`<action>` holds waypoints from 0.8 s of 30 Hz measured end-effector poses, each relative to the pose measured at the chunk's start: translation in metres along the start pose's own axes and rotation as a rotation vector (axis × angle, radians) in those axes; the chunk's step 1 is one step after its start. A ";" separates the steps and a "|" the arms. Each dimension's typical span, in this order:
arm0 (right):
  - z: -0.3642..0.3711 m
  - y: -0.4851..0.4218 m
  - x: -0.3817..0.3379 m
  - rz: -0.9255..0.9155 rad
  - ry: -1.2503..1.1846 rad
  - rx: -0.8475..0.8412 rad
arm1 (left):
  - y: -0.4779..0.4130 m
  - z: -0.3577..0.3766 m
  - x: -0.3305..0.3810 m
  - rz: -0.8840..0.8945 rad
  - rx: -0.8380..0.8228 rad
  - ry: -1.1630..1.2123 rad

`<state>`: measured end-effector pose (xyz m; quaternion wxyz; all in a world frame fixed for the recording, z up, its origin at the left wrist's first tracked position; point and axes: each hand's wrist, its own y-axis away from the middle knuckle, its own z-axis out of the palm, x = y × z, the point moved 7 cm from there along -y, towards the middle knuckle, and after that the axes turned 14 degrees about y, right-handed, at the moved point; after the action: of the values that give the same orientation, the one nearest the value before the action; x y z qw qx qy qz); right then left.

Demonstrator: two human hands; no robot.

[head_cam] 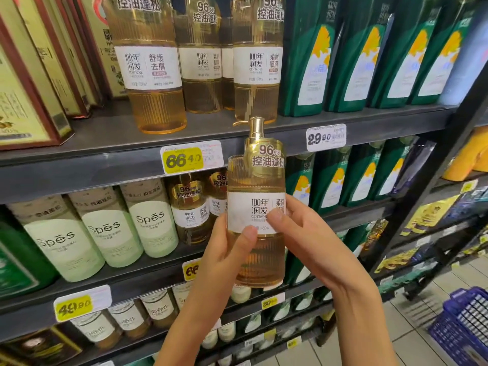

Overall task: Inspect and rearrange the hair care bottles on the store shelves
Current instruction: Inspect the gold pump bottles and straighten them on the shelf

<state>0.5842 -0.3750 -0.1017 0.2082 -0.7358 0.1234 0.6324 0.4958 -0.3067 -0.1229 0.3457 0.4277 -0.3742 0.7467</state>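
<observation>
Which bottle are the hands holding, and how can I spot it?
Find the dark shelves filling the picture. In front of them, the left hand and right hand hold one golden bottle. Unlike the other golden bottles, it is off the shelf, with its gold pump showing.

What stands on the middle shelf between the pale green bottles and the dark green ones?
The head view shows amber bottles with white labels there; the lifted bottle, gripped by left hand and right hand, hides part of it.
</observation>
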 end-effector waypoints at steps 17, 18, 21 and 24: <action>-0.015 0.012 0.004 -0.148 0.231 0.040 | -0.011 -0.011 -0.009 -0.011 -0.176 -0.235; -0.014 0.012 0.003 -0.149 0.244 0.039 | -0.010 -0.011 -0.008 -0.008 -0.170 -0.232; -0.014 0.013 0.000 -0.135 0.270 0.026 | -0.008 -0.011 -0.005 -0.033 -0.188 -0.221; -0.013 0.013 -0.003 -0.092 0.296 -0.024 | -0.005 -0.010 -0.003 -0.118 -0.179 -0.151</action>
<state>0.5891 -0.3926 -0.0991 0.2077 -0.8284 0.1114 0.5082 0.4970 -0.2964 -0.1275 0.3965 0.4712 -0.4386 0.6545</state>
